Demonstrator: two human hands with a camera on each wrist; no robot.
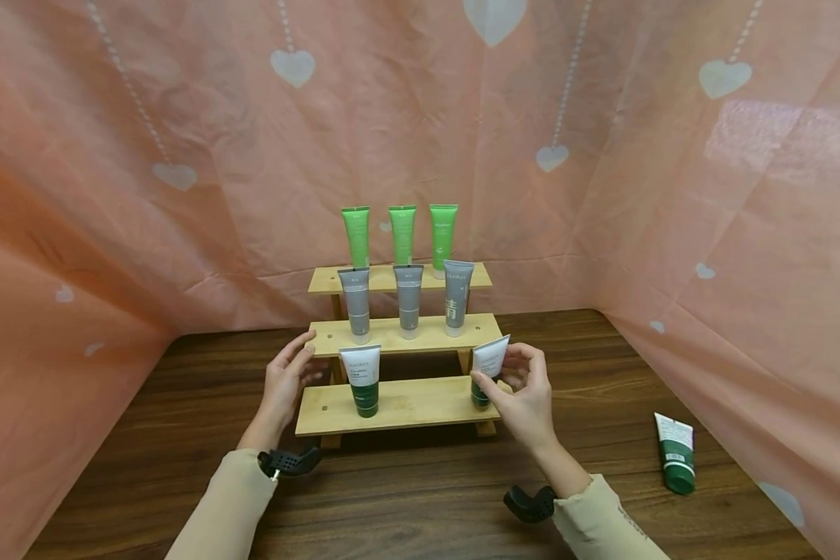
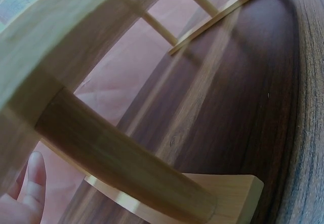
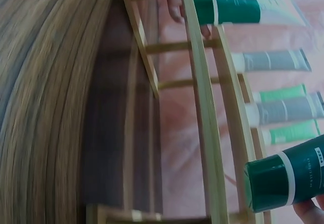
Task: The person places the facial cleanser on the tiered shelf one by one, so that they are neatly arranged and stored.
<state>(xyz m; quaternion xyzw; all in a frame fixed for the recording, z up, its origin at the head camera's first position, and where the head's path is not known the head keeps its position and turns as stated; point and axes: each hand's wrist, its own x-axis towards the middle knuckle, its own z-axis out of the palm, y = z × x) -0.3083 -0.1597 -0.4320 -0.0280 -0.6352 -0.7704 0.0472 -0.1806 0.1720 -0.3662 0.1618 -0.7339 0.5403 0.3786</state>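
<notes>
My right hand (image 1: 528, 397) pinches a white and green tube (image 1: 490, 362) at the right end of the bottom step of a wooden tiered stand (image 1: 420, 400). The tube tilts to the right, its green cap close over the board in the right wrist view. At the stand's left side, my left hand (image 1: 288, 377) touches the end of the middle step with its fingers (image 2: 36, 171). Another white and green tube (image 1: 362, 381) stands upright on the bottom step, toward the left.
Three grey tubes (image 1: 409, 299) stand on the middle step and three bright green tubes (image 1: 403, 233) on the top one. A further white and green tube (image 1: 675, 453) lies on the dark wooden table (image 1: 406, 505) at the right. Pink curtain (image 1: 420, 140) surrounds the table's back and sides.
</notes>
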